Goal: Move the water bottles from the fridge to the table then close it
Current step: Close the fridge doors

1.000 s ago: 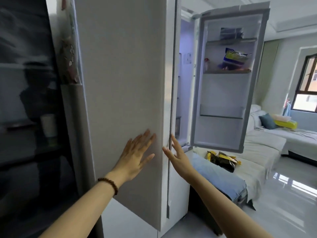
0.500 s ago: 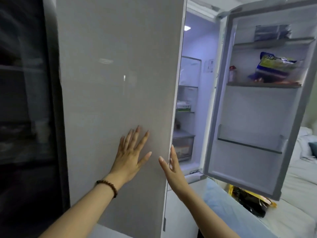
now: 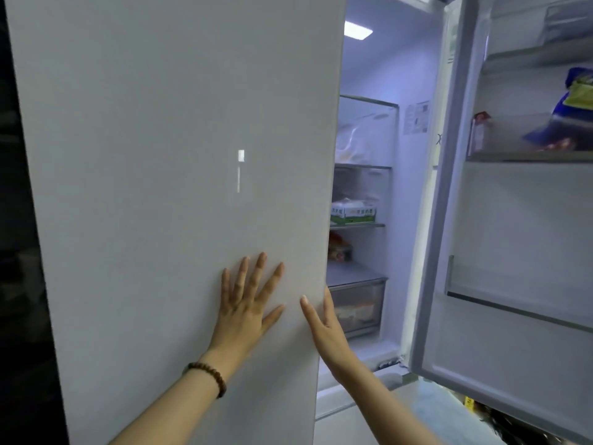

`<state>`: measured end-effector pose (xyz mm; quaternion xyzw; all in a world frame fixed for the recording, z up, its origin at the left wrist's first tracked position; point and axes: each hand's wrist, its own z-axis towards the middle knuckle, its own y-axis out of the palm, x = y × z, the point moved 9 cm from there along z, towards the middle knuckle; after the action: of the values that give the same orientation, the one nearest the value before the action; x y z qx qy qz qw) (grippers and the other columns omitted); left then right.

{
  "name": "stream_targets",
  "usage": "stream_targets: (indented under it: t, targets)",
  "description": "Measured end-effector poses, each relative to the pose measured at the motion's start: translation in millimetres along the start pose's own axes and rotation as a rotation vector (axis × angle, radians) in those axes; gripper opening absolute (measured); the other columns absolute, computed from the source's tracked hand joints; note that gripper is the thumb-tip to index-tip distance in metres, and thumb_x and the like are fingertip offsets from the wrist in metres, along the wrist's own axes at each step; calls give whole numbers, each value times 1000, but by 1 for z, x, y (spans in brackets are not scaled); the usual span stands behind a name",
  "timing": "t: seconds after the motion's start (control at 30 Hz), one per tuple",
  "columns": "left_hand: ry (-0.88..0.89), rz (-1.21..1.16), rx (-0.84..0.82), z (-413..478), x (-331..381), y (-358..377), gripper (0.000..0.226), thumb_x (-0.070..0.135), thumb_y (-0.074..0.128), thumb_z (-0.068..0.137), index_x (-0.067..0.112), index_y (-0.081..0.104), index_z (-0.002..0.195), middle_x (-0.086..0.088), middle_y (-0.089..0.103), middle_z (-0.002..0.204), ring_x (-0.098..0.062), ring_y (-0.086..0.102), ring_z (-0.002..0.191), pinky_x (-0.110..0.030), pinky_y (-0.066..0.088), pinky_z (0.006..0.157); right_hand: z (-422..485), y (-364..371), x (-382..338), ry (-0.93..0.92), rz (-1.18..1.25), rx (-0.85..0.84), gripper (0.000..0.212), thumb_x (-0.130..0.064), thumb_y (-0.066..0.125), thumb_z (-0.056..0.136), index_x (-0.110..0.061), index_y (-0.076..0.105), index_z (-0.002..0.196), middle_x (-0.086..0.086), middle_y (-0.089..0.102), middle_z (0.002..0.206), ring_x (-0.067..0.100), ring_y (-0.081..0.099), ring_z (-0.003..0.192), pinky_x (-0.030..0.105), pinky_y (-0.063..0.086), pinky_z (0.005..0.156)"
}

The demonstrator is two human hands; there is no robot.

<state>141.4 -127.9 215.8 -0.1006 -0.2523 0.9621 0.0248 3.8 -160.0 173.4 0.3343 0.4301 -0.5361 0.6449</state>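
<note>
Left hand: the left hand (image 3: 247,303) lies flat on the door face, fingers straight and spread, with a brown bead bracelet (image 3: 208,375) at the wrist.
Right hand: the right hand (image 3: 324,322) stands edge-on at the door's free edge, thumb straight on the face and one straight finger along the edge. The other fingers are hidden.
Near door: the pale grey, matt left fridge door (image 3: 160,155) fills the left of the view and covers that half of the cabinet.
Far door: the white right fridge door (image 3: 513,252) is swung wide, with a blue-and-yellow packet (image 3: 574,107) on its upper rack.
Interior: the lit compartment shows a green-and-white carton (image 3: 353,211) on a glass shelf and a clear plastic drawer (image 3: 356,303) below it.
Water bottles: none shows in the lit half. They are probably behind the left door, though that cannot be told.
Step in hand: opening the left door appears to come first, with the task barely begun.
Doing it well: hook the right fingers behind the edge, pull steadily and lift the flat left palm off, since it would otherwise push the door shut.
</note>
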Motion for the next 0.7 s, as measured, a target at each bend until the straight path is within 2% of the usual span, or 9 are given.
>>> stream_targets:
  t: [0.17,0.27,0.43,0.5,0.57,0.63,0.7]
  targets:
    - [-38,80,-6,12,-8,25,63,58,13,94,30,1,149,0,-13,159,-25,-10,146,-52,0,114,37,4,21,12,69,-50,56,-37,50,93,-37,25,144,-22,46,138,-19,46,115,5,42,90]
    - [-71,128,-16,15,-11,37,63,58,13,94,30,1,150,0,-13,159,-25,-9,146,-53,1,115,54,5,31,-7,75,-76,55,-36,47,95,-37,24,144,-24,43,139,-20,45,115,3,40,89]
    - [-110,218,-40,23,-18,55,64,58,12,94,28,1,150,-2,-13,158,-27,-8,146,-53,1,115,83,10,42,-19,89,-133,48,-23,40,99,-25,24,145,-16,41,139,-30,41,107,-4,35,83]
    - [-127,233,-40,25,-21,60,66,58,15,93,28,1,150,-2,-14,158,-27,-9,146,-54,2,114,91,13,45,-23,88,-146,47,-19,39,100,-24,24,144,-20,42,133,-30,43,105,-4,35,81]
    - [-137,272,-48,27,-23,65,67,58,15,92,28,-1,150,-3,-14,158,-28,-9,146,-54,3,114,100,14,50,-29,77,-147,49,-22,39,100,-25,22,145,-19,41,138,-23,42,115,1,36,90]
    - [-147,310,-74,30,-25,71,70,59,18,91,27,-2,150,-4,-15,158,-29,-10,145,-54,2,114,107,17,56,-21,57,-170,55,-34,39,98,-29,16,148,-12,30,152,-6,31,135,17,29,111]
    - [-164,329,-100,33,-28,75,73,59,22,89,26,-2,150,-5,-16,158,-29,-11,145,-55,0,114,111,21,59,-13,42,-167,64,-46,41,95,-30,12,149,-10,20,157,4,20,143,32,20,118]
